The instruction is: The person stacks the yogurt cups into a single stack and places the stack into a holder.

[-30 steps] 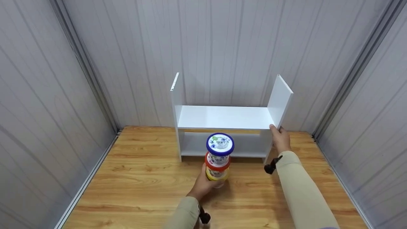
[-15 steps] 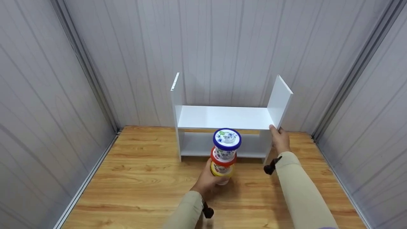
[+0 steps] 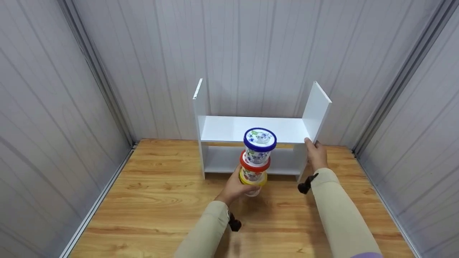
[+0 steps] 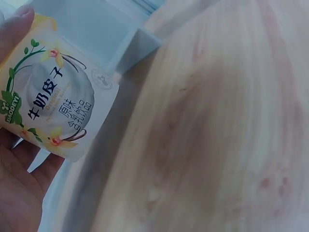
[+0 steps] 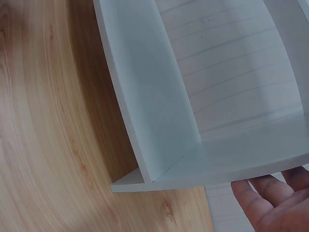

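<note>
- the left hand (image 3: 235, 186) has its fingers curled round the lowest tub of a stack of three tubs (image 3: 255, 161), gripping at the bottom so the whole column rides upright in one grasp.
- the stack is held off the counter (image 3: 150, 200), just in front of the white shelf unit (image 3: 251, 129), with its blue-lidded top tub level with the upper board.
- the right hand (image 3: 315, 154) rests against the front edge of the shelf unit's right side panel, fingers nearly straight and clasping nothing; it looks placed there to steady the light unit.
- the shelf unit stands at the back of the counter, close to the grey wall (image 3: 251, 53).
</note>
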{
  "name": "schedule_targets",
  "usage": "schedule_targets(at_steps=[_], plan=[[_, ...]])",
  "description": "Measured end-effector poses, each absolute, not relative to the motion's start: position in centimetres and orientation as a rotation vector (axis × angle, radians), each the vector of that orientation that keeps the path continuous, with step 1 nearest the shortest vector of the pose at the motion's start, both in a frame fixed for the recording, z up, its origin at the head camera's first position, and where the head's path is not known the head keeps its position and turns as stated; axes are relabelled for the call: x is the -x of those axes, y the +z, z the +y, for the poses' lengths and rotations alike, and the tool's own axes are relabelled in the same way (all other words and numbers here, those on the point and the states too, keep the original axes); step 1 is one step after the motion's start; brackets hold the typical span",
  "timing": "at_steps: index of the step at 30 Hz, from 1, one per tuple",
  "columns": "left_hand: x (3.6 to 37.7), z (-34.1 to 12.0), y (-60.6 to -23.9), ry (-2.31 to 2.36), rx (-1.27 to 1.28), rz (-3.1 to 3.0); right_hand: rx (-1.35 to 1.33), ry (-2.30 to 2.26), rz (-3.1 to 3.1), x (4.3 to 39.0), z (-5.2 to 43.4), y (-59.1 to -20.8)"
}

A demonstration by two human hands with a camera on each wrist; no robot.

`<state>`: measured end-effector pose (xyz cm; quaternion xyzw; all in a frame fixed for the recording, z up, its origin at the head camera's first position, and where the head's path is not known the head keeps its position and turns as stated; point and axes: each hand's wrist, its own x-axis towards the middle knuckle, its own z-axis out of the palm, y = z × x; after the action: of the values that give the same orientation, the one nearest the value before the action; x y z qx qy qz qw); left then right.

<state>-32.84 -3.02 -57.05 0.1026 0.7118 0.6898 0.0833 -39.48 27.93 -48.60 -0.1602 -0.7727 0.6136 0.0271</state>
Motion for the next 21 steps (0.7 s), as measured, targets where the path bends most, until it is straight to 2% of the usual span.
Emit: schedule_targets(at_steps=[5, 21], plan=[[33.2, -3.0, -55.4, 2.031, -0.279, 2.145, 0.503, 1.912, -2.386, 39.6, 28.1, -48.7], [34.8, -3.3, -51.3, 2.018, -0.446, 2.170, 0.438, 1.890, -2.361, 39.3, 27.8, -49.4]])
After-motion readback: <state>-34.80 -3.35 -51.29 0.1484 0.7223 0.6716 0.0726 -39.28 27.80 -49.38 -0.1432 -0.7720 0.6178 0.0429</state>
